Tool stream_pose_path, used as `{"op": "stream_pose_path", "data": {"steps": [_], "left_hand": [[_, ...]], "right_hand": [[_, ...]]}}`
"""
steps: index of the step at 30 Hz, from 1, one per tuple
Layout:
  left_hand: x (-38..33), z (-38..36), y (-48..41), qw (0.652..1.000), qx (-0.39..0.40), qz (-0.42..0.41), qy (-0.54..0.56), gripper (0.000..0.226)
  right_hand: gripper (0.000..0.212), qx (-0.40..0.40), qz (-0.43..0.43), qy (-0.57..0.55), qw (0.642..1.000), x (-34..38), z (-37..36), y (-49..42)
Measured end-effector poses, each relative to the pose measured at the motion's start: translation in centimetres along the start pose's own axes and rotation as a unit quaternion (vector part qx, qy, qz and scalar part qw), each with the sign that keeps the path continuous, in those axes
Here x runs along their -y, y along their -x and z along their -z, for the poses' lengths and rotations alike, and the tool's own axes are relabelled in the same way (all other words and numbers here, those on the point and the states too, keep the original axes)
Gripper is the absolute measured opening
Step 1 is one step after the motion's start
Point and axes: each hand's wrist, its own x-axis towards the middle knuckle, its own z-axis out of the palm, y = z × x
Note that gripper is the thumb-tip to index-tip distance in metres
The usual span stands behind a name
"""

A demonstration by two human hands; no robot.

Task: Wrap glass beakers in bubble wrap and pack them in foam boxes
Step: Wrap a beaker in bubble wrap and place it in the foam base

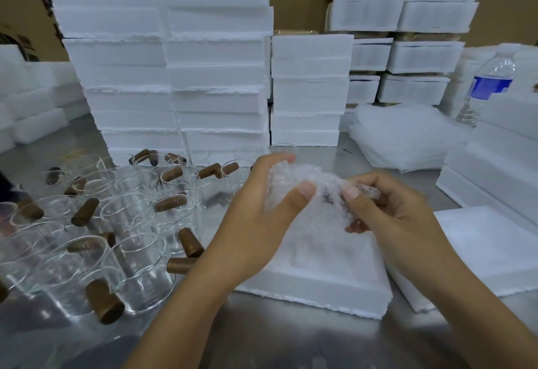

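Note:
Both of my hands hold one bundle of bubble wrap [316,191] above an open white foam box [317,275] in the middle of the metal table. My left hand [262,208] cups the bundle's left side, thumb on its front. My right hand [390,208] pinches the wrap's right end. A dark shape shows faintly through the wrap; the beaker inside is mostly hidden. Several bare glass beakers with brown wooden handles [116,223] stand crowded on the left of the table.
Tall stacks of white foam boxes [180,63] line the back of the table. A pile of bubble wrap sheets [407,136] lies at the back right, beside a water bottle [489,83]. A foam lid [489,249] lies right of the open box.

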Motion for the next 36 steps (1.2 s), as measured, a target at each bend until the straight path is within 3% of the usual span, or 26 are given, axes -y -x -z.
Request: {"op": "stream_pose_path", "data": {"steps": [6,11,17,22,31,36], "left_hand": [[-0.3,1.8,0.1,0.993,0.084,0.065,0.049,0.047],[0.0,1.0,-0.3,0.99,0.041,0.127,0.044,0.015],[0.9,1.1,-0.3,0.99,0.015,0.137,0.028,0.041],[1.4,1.0,-0.2,0.993,0.034,0.111,-0.029,0.055],[2.2,1.0,-0.6,0.986,0.007,0.056,-0.16,0.038],[2.1,1.3,-0.7,0.984,0.016,0.059,-0.167,0.03]], "right_hand": [[0.035,0.056,0.006,0.078,0.995,-0.8,-0.2,0.2],[0.022,0.084,0.019,0.13,0.988,-1.1,-0.2,0.2],[0.022,0.106,0.022,0.179,0.978,-1.4,-0.4,0.3],[0.006,0.12,0.026,0.211,0.97,-1.5,-0.4,0.3],[0.006,0.125,0.01,0.216,0.968,-1.3,-0.1,0.2],[0.007,0.112,0.022,0.241,0.964,-1.5,-0.1,0.0]]}}
